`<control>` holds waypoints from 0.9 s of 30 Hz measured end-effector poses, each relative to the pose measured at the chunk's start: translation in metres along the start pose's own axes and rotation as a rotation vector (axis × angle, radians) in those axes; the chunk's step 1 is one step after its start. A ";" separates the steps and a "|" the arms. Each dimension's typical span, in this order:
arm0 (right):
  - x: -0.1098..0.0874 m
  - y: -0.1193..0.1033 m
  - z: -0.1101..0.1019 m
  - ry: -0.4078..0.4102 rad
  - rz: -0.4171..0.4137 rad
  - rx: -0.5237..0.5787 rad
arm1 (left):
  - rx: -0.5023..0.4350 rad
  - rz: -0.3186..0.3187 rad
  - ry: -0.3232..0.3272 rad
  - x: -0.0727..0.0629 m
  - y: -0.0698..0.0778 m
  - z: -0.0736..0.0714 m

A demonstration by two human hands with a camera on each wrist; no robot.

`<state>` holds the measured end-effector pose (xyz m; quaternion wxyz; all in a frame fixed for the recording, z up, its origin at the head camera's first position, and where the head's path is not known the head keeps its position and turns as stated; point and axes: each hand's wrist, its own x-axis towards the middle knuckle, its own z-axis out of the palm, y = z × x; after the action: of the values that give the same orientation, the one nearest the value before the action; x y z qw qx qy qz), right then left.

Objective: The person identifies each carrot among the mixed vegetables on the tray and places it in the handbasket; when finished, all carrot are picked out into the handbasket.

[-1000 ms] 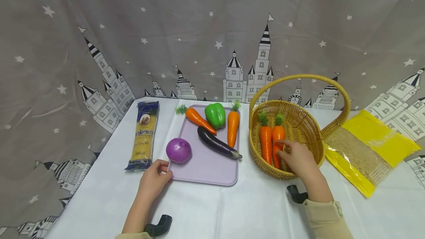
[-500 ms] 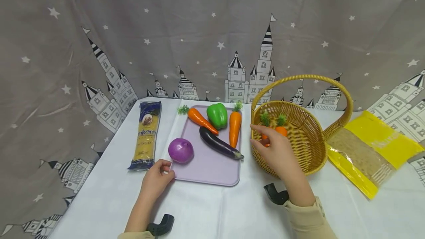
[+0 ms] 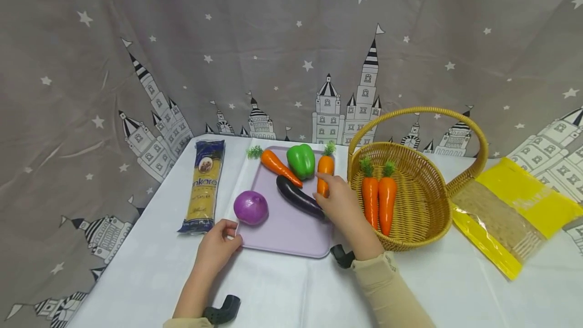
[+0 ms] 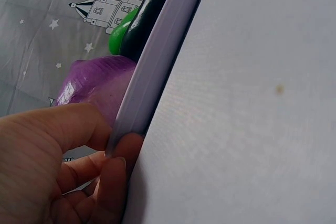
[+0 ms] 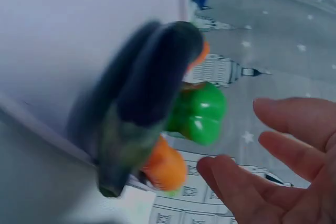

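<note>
My left hand (image 3: 217, 247) pinches the near-left corner of the lilac tray (image 3: 287, 246); in the left wrist view the thumb and fingers grip its rim. On the tray lie a purple onion (image 3: 250, 207), a dark eggplant (image 3: 297, 197), a green bell pepper (image 3: 301, 161) and two carrots. My right hand (image 3: 343, 206) reaches over the tray's right side with fingers spread, partly covering the right-hand carrot (image 3: 325, 165) and the eggplant's stem end. In the right wrist view those fingers (image 5: 239, 184) curve loosely with nothing between them. The other carrot (image 3: 278, 165) lies at the back left.
To the right stands a wicker basket (image 3: 419, 216) with a tall handle (image 3: 423, 109), holding two more carrots (image 3: 387, 201). A yellow packet (image 3: 510, 211) lies beyond it. Left of the tray is a pasta packet (image 3: 202, 186). A grey castle-print curtain (image 3: 255, 29) hangs behind.
My right hand has moved left from the carrots in the basket to above the carrot on the tray. Both basket carrots stay inside. My left hand keeps hold of the tray corner.
</note>
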<state>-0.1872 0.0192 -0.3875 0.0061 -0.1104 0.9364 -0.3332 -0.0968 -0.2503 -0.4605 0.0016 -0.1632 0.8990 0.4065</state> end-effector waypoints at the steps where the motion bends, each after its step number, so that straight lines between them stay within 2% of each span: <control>1: 0.002 0.000 0.004 0.009 0.007 -0.022 | 0.000 0.001 0.001 0.000 0.000 0.000; 7: 0.012 0.003 0.023 0.067 0.020 -0.081 | -0.003 0.001 0.004 0.000 0.000 0.000; 16: 0.023 0.018 0.039 0.123 0.015 -0.081 | 0.004 0.009 0.011 -0.001 0.003 0.000; 24: 0.035 0.026 0.043 0.026 0.062 0.025 | 0.004 0.021 0.015 -0.001 0.002 -0.001; 27: 0.040 0.026 0.044 -0.013 0.064 0.024 | 0.000 0.018 0.014 -0.002 0.001 -0.001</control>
<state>-0.2281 0.0030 -0.4354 0.0241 -0.0824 0.9353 -0.3432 -0.0952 -0.2496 -0.4589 -0.0084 -0.1580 0.9004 0.4052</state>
